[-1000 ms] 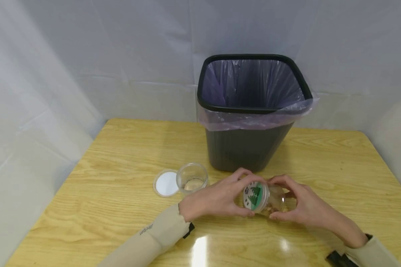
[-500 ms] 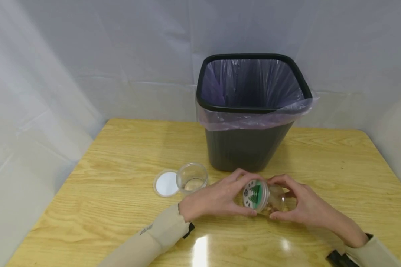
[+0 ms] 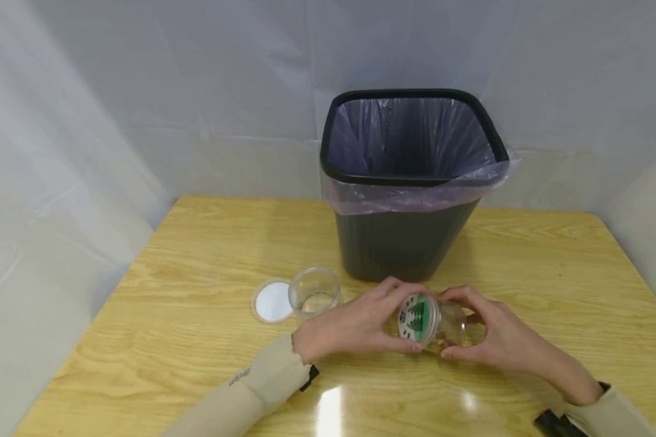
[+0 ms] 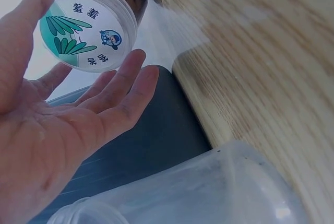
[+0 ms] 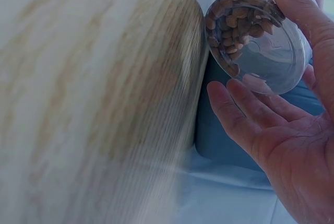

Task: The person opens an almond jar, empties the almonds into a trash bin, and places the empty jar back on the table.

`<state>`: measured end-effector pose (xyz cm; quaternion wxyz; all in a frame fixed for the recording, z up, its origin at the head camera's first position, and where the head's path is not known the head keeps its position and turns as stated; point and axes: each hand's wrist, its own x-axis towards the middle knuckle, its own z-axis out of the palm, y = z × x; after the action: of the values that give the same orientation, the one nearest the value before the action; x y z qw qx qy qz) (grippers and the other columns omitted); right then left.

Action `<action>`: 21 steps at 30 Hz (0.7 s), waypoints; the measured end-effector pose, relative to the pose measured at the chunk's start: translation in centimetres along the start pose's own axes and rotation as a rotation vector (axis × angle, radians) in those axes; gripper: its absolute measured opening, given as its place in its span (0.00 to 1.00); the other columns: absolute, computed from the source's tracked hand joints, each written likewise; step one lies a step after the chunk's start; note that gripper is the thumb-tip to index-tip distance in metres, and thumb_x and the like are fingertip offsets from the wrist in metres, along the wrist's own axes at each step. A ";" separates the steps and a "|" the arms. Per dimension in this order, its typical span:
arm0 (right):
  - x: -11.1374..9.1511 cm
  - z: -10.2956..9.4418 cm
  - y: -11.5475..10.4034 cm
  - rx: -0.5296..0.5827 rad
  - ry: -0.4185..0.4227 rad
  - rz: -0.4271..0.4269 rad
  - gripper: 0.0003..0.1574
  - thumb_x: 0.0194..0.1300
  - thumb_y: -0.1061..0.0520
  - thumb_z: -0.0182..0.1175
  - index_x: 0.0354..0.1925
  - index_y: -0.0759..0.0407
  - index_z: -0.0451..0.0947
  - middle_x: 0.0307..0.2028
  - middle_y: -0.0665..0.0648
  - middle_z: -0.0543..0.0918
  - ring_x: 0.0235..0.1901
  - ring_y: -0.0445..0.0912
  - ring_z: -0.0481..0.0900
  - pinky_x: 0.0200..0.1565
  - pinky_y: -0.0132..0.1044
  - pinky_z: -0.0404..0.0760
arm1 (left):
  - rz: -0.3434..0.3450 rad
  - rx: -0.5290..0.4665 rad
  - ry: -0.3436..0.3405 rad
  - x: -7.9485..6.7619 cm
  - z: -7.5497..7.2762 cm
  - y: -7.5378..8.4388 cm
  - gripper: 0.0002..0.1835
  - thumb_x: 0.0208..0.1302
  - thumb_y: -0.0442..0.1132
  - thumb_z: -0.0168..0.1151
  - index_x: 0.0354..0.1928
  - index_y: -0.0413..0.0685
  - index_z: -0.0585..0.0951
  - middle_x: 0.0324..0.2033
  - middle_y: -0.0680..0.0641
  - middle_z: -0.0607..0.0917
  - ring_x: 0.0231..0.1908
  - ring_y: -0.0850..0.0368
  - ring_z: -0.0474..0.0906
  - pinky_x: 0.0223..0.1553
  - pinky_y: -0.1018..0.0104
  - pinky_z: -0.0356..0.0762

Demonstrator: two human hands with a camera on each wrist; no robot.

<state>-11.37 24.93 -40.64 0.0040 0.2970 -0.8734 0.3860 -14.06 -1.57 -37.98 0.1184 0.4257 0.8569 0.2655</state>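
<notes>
Both hands hold a clear plastic jar [image 3: 452, 328], tilted on its side with its lid toward the left. My left hand [image 3: 358, 321] grips the lid [image 3: 415, 318] between thumb and fingers. That lid bears a white label with green leaves, printed characters and a small blue figure, seen closely in the left wrist view. My right hand [image 3: 500, 337] holds the jar's body near its base. Small brown pellets [image 5: 237, 25] are heaped along the lower side inside, as the right wrist view shows. Part of the far fingers is hidden behind the jar.
A black bin [image 3: 404, 243] with a thin purple liner stands just behind the hands. Left of them, an open clear jar [image 3: 314, 291] stands beside a white-centred round lid [image 3: 273, 301]. The wooden table [image 3: 197, 291] is backed by white sheeting [image 3: 224, 91].
The lid's label has rotated a little under my left hand, and the left thumb has shifted slightly right. My right hand and the jar's body have stayed in place.
</notes>
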 end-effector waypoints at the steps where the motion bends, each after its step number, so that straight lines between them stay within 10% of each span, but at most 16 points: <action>1: 0.0 0.0 0.0 -0.003 0.001 0.000 0.45 0.43 0.45 0.76 0.58 0.45 0.67 0.53 0.46 0.76 0.51 0.38 0.76 0.42 0.33 0.83 | 0.002 -0.002 0.001 0.0 0.0 0.0 0.46 0.54 0.67 0.59 0.71 0.76 0.48 0.59 0.52 0.67 0.54 0.58 0.73 0.51 0.65 0.76; 21: 0.1 -0.1 0.1 0.006 -0.013 0.022 0.44 0.44 0.45 0.76 0.58 0.43 0.67 0.53 0.46 0.76 0.51 0.37 0.76 0.42 0.33 0.82 | 0.169 0.041 0.085 0.2 0.0 -0.4 0.44 0.50 0.46 0.73 0.67 0.70 0.59 0.63 0.55 0.63 0.59 0.63 0.67 0.56 0.70 0.73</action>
<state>-11.53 25.00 -40.61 -0.0068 0.2901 -0.8753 0.3868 -14.47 -1.59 -38.23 0.0503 0.4872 0.8274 0.2749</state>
